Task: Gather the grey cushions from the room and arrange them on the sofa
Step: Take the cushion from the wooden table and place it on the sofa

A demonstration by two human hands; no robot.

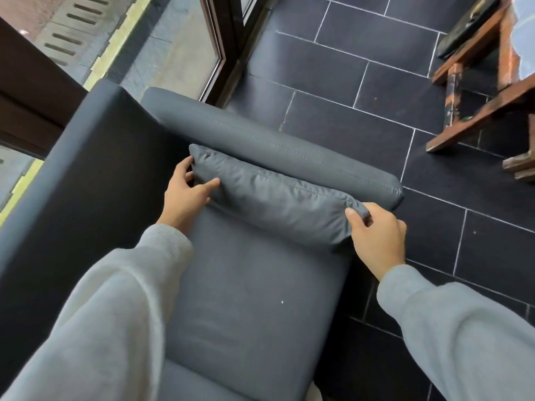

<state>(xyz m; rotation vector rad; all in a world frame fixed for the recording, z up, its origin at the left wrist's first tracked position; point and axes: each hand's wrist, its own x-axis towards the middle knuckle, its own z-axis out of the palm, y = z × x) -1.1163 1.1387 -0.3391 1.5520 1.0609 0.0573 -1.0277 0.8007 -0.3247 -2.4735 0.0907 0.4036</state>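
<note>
A grey cushion [275, 198] stands on edge on the grey sofa's seat [249, 299], leaning against the padded armrest [260, 140]. My left hand [185, 195] holds the cushion's far corner, thumb behind and fingers on its front face. At the near corner, my right hand [376, 235] pinches the cushion between thumb and fingers. Both arms wear light grey sleeves. The sofa's dark backrest [72, 175] runs along the left.
Dark tiled floor [362, 82] lies beyond the armrest on the right. A wooden table or bench frame [486, 91] stands at the top right. A glass door with a dark frame [228, 44] is at the top, behind the sofa.
</note>
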